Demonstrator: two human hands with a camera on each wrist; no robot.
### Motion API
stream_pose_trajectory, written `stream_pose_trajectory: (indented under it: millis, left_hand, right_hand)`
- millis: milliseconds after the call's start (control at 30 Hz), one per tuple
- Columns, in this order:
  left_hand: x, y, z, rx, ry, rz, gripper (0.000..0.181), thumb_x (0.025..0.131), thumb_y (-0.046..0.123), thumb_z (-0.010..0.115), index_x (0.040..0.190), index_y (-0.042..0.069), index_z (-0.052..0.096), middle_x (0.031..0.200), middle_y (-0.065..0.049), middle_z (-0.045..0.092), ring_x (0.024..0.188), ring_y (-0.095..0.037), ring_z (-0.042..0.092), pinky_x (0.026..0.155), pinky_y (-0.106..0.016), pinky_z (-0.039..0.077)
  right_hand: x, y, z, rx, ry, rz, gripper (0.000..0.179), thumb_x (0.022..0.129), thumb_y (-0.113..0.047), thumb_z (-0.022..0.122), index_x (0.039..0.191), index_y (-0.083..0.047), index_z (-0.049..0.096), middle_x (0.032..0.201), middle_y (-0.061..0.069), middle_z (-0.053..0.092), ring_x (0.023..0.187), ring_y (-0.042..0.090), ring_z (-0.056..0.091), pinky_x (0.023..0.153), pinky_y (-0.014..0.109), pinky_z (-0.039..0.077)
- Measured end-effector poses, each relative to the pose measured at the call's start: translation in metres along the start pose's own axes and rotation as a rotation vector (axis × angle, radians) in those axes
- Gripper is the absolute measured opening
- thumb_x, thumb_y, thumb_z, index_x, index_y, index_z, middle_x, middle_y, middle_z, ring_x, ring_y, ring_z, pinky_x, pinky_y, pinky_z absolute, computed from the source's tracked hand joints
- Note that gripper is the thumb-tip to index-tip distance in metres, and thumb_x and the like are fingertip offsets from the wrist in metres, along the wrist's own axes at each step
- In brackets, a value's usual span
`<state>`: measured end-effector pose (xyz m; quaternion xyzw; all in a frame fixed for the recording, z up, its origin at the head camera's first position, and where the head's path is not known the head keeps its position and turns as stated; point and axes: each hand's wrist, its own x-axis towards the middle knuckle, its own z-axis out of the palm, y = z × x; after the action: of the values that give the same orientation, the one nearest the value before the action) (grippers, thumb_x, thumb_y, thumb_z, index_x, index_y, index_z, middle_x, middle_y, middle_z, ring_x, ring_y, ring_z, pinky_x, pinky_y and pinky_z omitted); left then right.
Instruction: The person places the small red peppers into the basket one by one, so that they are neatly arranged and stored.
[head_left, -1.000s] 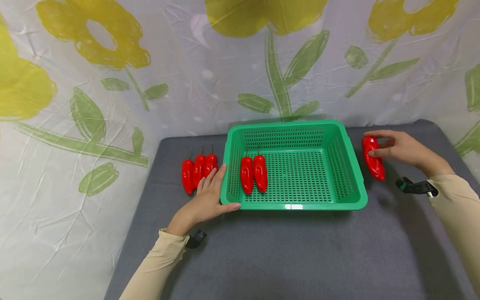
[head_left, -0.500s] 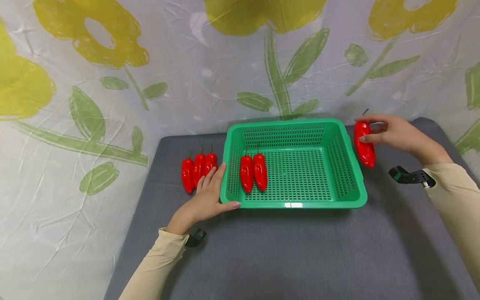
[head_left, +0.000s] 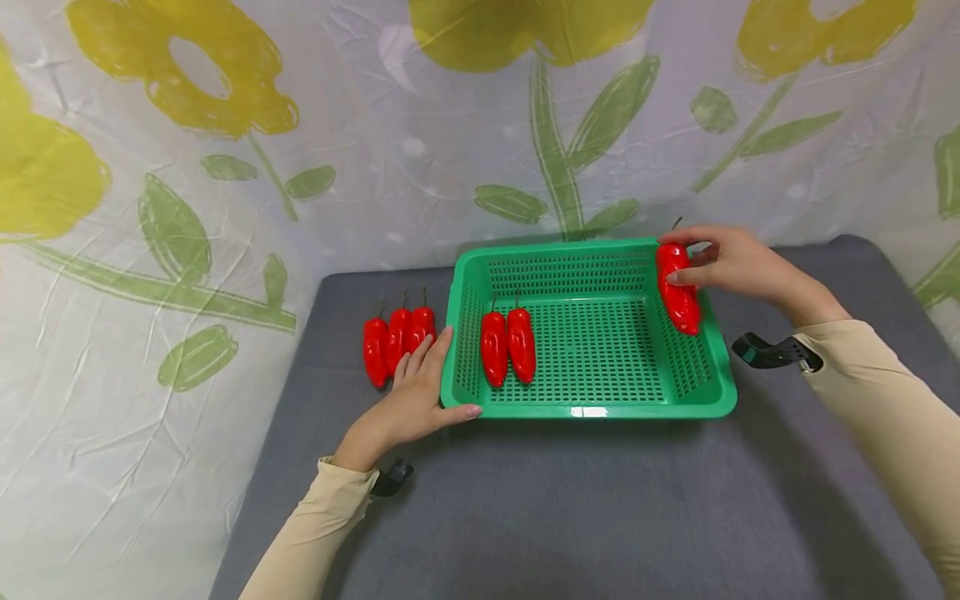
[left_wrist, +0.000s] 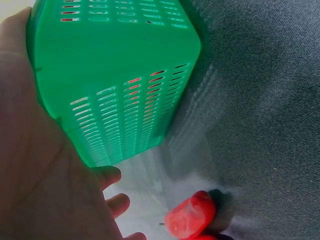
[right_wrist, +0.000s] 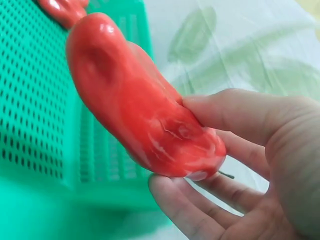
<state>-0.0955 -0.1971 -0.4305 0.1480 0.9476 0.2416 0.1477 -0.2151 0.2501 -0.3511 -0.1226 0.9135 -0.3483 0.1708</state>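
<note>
A red chili pepper (head_left: 678, 292) is pinched between the thumb and fingers of my right hand (head_left: 738, 265), above the right end of the green basket (head_left: 585, 412). In the right wrist view this pepper (right_wrist: 135, 107) tilts, its dark stem toward my palm. Two more red peppers (head_left: 493, 350) lie side by side on the basket's floor at the left. My left hand (head_left: 411, 402) rests against the basket's left side, its thumb along the front rim and its fingers extended. Beyond those fingers, three red peppers (head_left: 377, 352) lie on the table, partly covered by the hand.
The grey table (head_left: 540, 508) runs beneath everything. Close behind the basket hangs a pale cloth (head_left: 360, 183) with yellow flowers and green leaves. A black strap (head_left: 776, 352) is worn at my right wrist and another (head_left: 393, 477) at my left.
My right hand has lifted the pepper off the table on the right and carried it leftward over the basket's right rim. The left hand has stayed where it was.
</note>
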Motion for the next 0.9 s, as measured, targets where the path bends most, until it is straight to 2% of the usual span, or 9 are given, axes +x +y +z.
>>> stream_pose_trajectory:
  millis: [200,500,733,900]
  left_hand:
    - [0.001,0.000,0.000,-0.005,0.000,0.010,0.118,0.080,0.062,0.070,0.159,0.024,-0.010,0.166,-0.006,0.011,0.154,-0.032,0.003,0.121,-0.065,0.005]
    - [0.001,-0.002,0.001,-0.003,0.007,0.004,0.119,0.079,0.062,0.071,0.159,0.026,-0.010,0.166,-0.005,0.013,0.154,-0.031,0.004,0.122,-0.064,0.006]
    - [0.001,-0.002,0.000,-0.009,0.008,0.006,0.119,0.078,0.062,0.071,0.159,0.025,-0.009,0.165,-0.006,0.013,0.154,-0.031,0.004,0.121,-0.064,0.007]
    - [0.001,-0.001,0.000,-0.007,0.006,0.012,0.118,0.079,0.062,0.070,0.159,0.025,-0.009,0.166,-0.005,0.012,0.154,-0.031,0.004,0.121,-0.064,0.006]
  right_hand:
    - [0.012,-0.016,0.021,0.058,-0.040,-0.058,0.058,0.091,-0.020,0.071,0.144,-0.009,0.049,0.139,0.021,0.051,0.095,0.023,0.068,0.071,0.035,0.057]
    - [0.027,-0.031,0.049,0.114,-0.092,-0.095,0.056,0.091,-0.014,0.070,0.143,-0.009,0.050,0.136,0.020,0.055,0.088,0.021,0.069,0.072,0.033,0.056]
    - [0.037,-0.034,0.068,0.102,-0.106,-0.108,0.056,0.091,-0.016,0.071,0.142,-0.008,0.051,0.139,0.020,0.053,0.091,0.025,0.067,0.078,0.043,0.057]
    - [0.045,-0.035,0.081,0.122,-0.138,-0.089,0.057,0.091,-0.018,0.071,0.143,-0.008,0.050,0.138,0.019,0.054,0.098,0.029,0.067,0.082,0.045,0.058]
